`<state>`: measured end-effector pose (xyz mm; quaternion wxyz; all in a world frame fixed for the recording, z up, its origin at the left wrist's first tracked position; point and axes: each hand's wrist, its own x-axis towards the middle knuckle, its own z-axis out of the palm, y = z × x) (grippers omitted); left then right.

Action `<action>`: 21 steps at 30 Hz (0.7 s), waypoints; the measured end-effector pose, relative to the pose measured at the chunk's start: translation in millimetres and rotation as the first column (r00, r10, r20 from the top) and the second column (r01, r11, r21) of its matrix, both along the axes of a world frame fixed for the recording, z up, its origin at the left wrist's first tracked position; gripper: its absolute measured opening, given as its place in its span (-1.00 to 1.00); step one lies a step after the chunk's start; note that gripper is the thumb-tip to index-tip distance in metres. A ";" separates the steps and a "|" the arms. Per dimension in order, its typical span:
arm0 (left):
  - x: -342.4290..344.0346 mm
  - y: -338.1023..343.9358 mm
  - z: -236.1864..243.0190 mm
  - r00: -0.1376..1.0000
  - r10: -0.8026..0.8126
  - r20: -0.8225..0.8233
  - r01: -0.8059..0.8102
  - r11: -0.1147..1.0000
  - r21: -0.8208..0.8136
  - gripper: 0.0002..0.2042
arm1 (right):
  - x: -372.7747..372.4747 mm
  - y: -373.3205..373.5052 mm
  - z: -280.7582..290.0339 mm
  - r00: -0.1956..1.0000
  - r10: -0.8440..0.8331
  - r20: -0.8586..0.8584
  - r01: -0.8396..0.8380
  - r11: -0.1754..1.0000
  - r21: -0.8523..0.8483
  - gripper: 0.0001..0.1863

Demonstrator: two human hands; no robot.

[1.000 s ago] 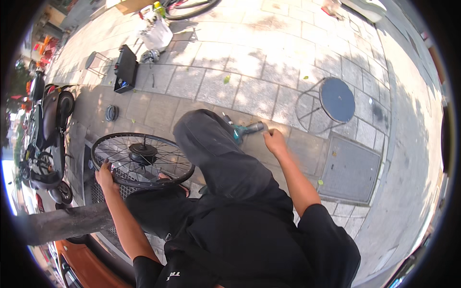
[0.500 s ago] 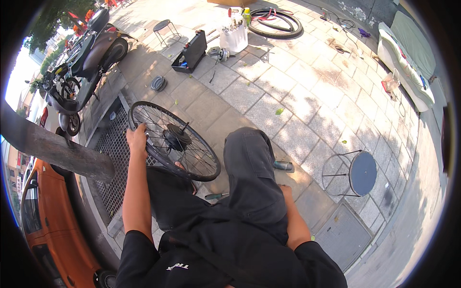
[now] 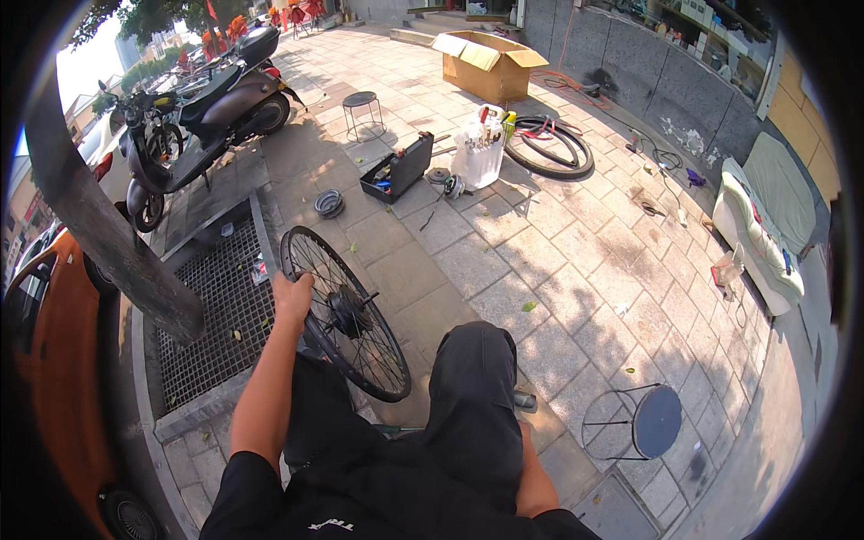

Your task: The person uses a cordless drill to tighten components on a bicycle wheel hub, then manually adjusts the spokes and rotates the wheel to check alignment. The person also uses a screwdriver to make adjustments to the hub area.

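Observation:
My left hand is closed around the upper left rim of a black spoked wheel. The wheel carries no tyre and has a thick dark hub with an axle stub poking out. It stands tilted beside my left leg, its lower edge between my knees. My right forearm runs down beside my right thigh, and its hand is hidden behind my leg. Close to my right knee a grey cylindrical thing lies on the paving, partly covered.
Ahead are a coiled grey loop, an open black toolbox, a white tub of tools, tyres and a cardboard box. A round stool stands right. Left are a tree trunk, metal grate and scooter.
My view has tilted up, bringing the cardboard box and wall fully into sight. The wheel stands more upright, still in my left hand. My right hand has gone out of sight behind my leg.

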<state>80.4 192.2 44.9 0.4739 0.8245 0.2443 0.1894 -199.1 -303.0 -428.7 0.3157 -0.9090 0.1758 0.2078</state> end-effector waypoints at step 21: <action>30.1 -2.9 -37.9 0.936 -0.295 0.190 0.347 0.692 -0.633 -0.86 | -13.6 -25.5 70.0 0.994 -0.024 0.105 0.035 0.994 -0.105 -0.61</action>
